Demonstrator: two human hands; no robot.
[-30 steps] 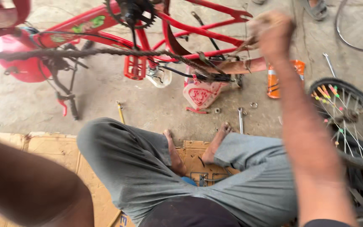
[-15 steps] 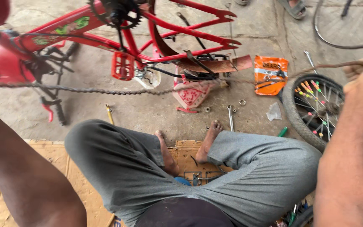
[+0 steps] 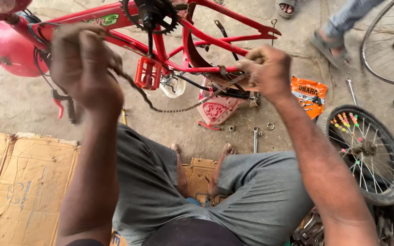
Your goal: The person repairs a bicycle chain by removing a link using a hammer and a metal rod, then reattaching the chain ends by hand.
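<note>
Steel bicycle chain (image 3: 169, 108) sags in a shallow loop across the middle of the frame, strung between a seated person's two raised hands. At upper left, the left hand (image 3: 84, 64) has its grip pressed together around one end of the chain; right of centre, the right hand (image 3: 267, 70) has its grip closed on the other end, and both are blurred. Just behind the chain, across the top of the frame, lies a red bicycle frame (image 3: 115, 20) turned upside down, its toothed chainring (image 3: 149, 13) at the top edge and a red pedal (image 3: 147, 73) hanging just beside the chain's left run. A red chain guard (image 3: 217, 109) rests on the concrete floor (image 3: 19, 109) below the right hand. Lower in the frame the person's crossed legs in grey trousers (image 3: 261, 196) fill the middle, bare feet (image 3: 220, 173) resting on flattened cardboard (image 3: 19, 173) that spreads to the lower left. A spanner (image 3: 255, 139) and small rings lie on the floor near the feet. An orange packet (image 3: 308, 96) sits right of the right hand, and a small spoked wheel (image 3: 365, 152) with coloured beads lies at the right edge. At upper right, another person's sandalled foot (image 3: 327, 45) stands beside a larger wheel rim (image 3: 386, 50).
</note>
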